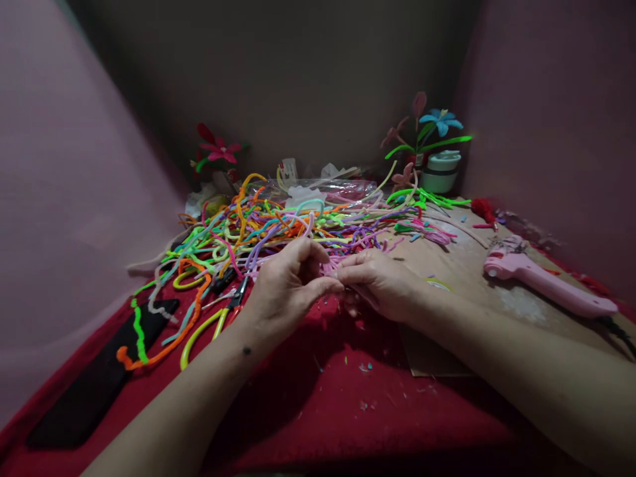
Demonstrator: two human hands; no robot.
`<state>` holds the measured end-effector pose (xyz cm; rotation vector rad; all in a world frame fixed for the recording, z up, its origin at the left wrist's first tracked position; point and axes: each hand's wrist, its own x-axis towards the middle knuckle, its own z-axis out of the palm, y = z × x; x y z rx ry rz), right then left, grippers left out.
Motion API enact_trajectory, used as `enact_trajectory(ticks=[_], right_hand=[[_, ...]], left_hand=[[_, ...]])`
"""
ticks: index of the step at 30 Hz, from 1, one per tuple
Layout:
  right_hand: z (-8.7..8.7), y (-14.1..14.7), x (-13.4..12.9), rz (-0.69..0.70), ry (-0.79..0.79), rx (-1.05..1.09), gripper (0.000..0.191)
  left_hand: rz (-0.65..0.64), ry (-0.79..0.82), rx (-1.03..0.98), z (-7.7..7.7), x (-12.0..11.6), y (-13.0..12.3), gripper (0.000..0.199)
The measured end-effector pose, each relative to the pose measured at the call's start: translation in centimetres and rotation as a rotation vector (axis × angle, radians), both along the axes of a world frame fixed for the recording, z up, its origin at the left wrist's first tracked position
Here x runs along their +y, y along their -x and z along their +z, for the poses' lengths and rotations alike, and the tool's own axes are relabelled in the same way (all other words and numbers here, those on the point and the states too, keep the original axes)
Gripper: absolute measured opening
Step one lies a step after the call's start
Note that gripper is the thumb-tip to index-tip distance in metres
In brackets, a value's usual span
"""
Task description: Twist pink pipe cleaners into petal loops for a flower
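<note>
Bare arms (199, 397) reach by fuzzy sticks (293, 230), left hand (281, 288) and right hand (385, 285) curled for careful work, gripping what I can't tell.

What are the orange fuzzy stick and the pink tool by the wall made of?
The orange fuzzy stick looks like soft fibre, shown by its furry edges; its bends hint at hidden wire. The pink tool seems hard, smooth plastic, going by its even colour and moulded, rounded handle.
</note>
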<state>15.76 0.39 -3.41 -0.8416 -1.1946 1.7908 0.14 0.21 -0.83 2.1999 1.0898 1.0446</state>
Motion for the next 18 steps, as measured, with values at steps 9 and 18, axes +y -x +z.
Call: enact_trajectory(ticks=[9,18], right_hand=[[0.03,0.11,0.10,-0.011,-0.068,0.058,0.016],[-0.10,0.03,0.31,-0.072,-0.021,0.097,0.009]], left_hand=[[-0.157,0.759,-0.400,-0.22,0.26,-0.11,0.028],[-0.270,0.772,-0.349,-0.20,0.73,0.08,0.018]])
